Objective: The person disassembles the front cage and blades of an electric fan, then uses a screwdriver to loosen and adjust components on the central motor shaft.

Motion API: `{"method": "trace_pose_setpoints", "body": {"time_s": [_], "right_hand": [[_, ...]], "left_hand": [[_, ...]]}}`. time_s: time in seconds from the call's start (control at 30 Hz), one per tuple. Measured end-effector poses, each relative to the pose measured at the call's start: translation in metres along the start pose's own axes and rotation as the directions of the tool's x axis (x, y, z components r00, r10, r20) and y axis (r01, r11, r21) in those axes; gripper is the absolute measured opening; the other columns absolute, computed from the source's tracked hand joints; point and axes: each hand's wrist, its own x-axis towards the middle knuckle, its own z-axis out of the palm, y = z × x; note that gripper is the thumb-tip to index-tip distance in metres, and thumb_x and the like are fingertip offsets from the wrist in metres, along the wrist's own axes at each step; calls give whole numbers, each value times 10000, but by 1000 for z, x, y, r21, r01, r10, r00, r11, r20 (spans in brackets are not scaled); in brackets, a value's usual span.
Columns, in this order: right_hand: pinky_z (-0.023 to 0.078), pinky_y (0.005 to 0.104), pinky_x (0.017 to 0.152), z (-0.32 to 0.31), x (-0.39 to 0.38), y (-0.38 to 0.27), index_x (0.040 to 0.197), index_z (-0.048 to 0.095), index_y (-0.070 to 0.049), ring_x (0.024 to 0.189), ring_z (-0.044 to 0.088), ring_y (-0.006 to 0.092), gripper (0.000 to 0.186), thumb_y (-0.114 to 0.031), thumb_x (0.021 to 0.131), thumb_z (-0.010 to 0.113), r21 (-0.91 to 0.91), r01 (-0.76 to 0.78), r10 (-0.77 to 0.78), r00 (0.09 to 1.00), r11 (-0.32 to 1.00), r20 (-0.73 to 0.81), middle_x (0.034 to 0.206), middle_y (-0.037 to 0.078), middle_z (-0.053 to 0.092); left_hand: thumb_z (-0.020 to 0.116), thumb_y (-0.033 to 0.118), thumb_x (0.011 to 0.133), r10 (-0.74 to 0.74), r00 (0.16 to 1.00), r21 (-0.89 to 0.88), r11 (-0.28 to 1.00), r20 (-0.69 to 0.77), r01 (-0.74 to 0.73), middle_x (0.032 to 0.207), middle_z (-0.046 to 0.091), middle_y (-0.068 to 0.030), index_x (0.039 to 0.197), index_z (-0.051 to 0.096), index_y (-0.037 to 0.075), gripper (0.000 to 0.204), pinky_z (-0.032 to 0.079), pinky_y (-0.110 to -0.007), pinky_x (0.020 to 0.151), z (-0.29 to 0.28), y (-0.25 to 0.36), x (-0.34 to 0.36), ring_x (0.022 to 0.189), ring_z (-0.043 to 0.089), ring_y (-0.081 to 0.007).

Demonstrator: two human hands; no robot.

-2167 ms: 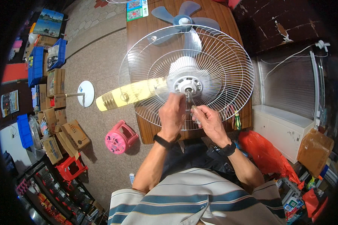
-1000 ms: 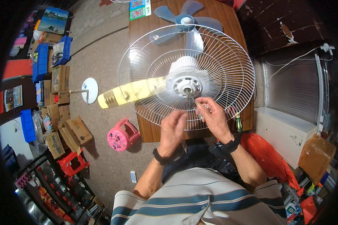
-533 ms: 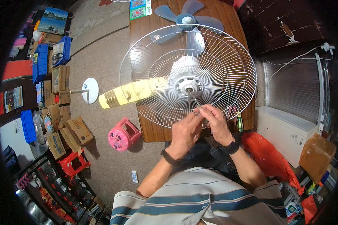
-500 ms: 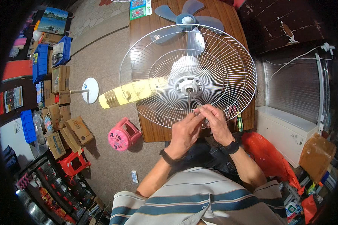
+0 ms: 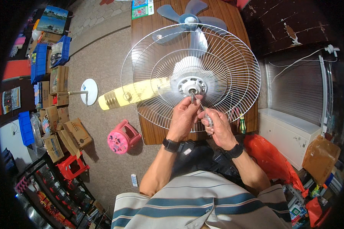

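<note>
The white wire fan guard (image 5: 240, 65) lies over a white motor housing (image 5: 187, 65) on the wooden table (image 5: 149, 138), with the yellow fan body (image 5: 118, 95) jutting left over the edge. My left hand (image 5: 182, 118) is raised to the hub (image 5: 192, 87), thumb and fingers closed on the metal shaft (image 5: 193, 97). My right hand (image 5: 219, 128), just below and right, is closed on a small shiny metal item (image 5: 208, 120), too small to identify. A blue five-blade fan propeller (image 5: 172, 12) lies behind the guard. A green-handled tool (image 5: 242, 124) lies at the right.
A pink stool (image 5: 118, 139) stands left of the table, near a white round stand (image 5: 90, 91) on the floor. Cardboard boxes (image 5: 74, 135), blue bins (image 5: 38, 65) and a red stool (image 5: 72, 168) line the left. A white cabinet (image 5: 286, 133) and red plastic sheeting (image 5: 267, 160) are at right.
My left hand has risen from below my right hand to the shaft at the hub. My right hand has shifted down slightly, showing more of the shiny item in it.
</note>
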Motion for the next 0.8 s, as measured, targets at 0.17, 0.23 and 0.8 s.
{"method": "trace_pose_setpoints", "body": {"time_s": [0.17,0.23,0.8], "right_hand": [[318,179,488,-1,-2,-4,1014,689,-38,544,397,14,338,-361,1101,638,17,-14,14,1000,1000,2,745,-55,549],[317,177,486,-2,-3,-4,1014,689,-41,543,394,9,340,-368,1097,648,9,-13,12,1000,1000,12,744,-58,546],[365,177,644,-27,16,17,1111,695,-34,733,423,-24,314,-336,1133,610,-178,251,-262,964,952,-40,857,-107,576]], "left_hand": [[653,203,1099,5,1000,-17,1000,12,-5,834,653,1,1126,655,56,150,406,-214,538,-10,-7,-1,604,546,-79],[636,197,1099,2,1000,-56,998,-18,-3,824,640,-3,1102,652,58,140,408,-216,541,-18,-2,-7,599,531,-80],[707,55,970,520,797,920,54,307,-389,752,682,-191,984,623,39,86,513,-434,526,38,17,-39,618,700,-346]]}}
